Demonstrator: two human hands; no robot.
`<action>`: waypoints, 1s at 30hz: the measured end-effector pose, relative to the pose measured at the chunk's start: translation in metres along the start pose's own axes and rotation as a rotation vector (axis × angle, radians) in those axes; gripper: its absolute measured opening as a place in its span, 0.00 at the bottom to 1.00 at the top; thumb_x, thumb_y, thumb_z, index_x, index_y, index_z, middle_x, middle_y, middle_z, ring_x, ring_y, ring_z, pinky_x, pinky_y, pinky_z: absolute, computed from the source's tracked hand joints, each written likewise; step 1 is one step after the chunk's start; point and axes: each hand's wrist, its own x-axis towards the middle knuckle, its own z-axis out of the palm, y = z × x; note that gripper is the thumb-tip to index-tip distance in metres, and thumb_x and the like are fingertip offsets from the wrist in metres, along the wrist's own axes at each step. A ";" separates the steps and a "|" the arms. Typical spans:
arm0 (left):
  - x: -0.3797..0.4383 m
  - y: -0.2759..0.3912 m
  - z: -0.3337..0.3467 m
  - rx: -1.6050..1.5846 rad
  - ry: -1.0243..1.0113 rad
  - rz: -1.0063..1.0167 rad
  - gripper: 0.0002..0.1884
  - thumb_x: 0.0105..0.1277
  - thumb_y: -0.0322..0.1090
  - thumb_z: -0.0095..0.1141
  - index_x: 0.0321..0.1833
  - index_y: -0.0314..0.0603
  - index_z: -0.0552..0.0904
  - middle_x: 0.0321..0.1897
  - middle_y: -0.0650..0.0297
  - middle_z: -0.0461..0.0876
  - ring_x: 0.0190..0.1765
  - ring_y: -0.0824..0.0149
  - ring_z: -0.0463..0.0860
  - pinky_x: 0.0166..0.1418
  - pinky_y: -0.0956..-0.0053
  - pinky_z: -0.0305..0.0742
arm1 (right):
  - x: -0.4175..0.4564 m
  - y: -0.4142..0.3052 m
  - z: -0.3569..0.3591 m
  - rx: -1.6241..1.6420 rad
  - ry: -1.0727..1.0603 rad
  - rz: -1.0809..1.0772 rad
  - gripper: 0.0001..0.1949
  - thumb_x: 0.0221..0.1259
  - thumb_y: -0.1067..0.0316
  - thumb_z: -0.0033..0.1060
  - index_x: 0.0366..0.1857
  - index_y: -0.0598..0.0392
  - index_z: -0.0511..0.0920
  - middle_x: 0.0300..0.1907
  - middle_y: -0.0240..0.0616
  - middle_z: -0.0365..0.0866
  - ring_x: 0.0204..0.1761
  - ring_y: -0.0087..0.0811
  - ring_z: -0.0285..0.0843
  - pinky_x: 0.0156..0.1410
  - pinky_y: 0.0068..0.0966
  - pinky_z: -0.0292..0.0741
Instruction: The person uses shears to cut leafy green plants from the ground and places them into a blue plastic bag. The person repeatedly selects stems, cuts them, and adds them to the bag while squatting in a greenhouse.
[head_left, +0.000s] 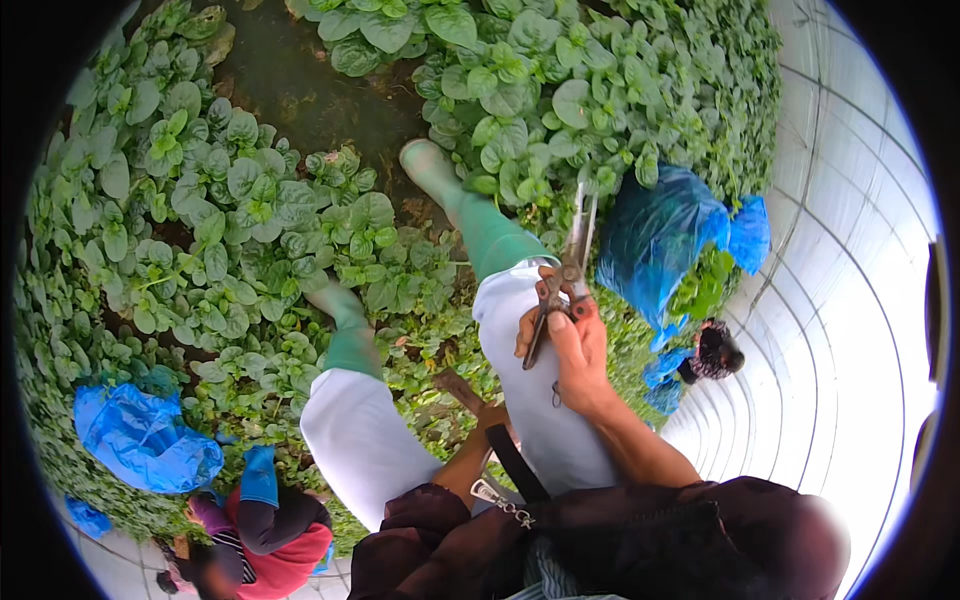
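Observation:
My right hand (581, 356), over my right knee, grips long-bladed metal shears (574, 255) with worn handles. The shears' blades point up the picture, towards leafy green plants (510, 142). Between my knees is my left hand (493, 415), low and partly hidden; its fingers cannot be made out. A brown, wood-like bar (459, 391) lies against or just past it, and whether the hand holds the bar cannot be told. A black strap (517, 461) runs beside the left wrist.
Dense crop surrounds my green rubber boots (499, 232). A blue plastic bag (652, 232) with cut greens (701, 281) stands at right; another blue bag (146, 439) lies at left. One person (281, 532) works at lower left, another (716, 351) farther off right. Greenhouse film (817, 300) curves along the right.

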 end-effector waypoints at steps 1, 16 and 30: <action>0.011 -0.001 -0.004 -0.007 -0.010 0.016 0.21 0.56 0.47 0.58 0.51 0.47 0.81 0.25 0.57 0.86 0.35 0.52 0.86 0.68 0.54 0.65 | 0.007 -0.013 0.006 0.108 0.020 0.011 0.24 0.77 0.56 0.49 0.67 0.60 0.60 0.28 0.39 0.76 0.31 0.28 0.77 0.38 0.24 0.76; 0.160 -0.106 -0.069 0.014 -0.010 0.059 0.26 0.55 0.42 0.59 0.59 0.45 0.78 0.30 0.53 0.88 0.40 0.53 0.88 0.74 0.55 0.59 | 0.097 -0.076 -0.027 0.119 0.000 0.196 0.36 0.72 0.42 0.53 0.73 0.57 0.57 0.55 0.33 0.63 0.31 0.37 0.73 0.30 0.38 0.74; 0.145 -0.156 -0.086 -0.053 0.029 -0.082 0.19 0.58 0.41 0.56 0.49 0.39 0.78 0.36 0.48 0.87 0.48 0.50 0.85 0.76 0.56 0.57 | 0.120 -0.097 -0.019 0.160 0.049 0.200 0.39 0.69 0.37 0.55 0.72 0.55 0.57 0.25 0.46 0.71 0.22 0.44 0.72 0.31 0.39 0.73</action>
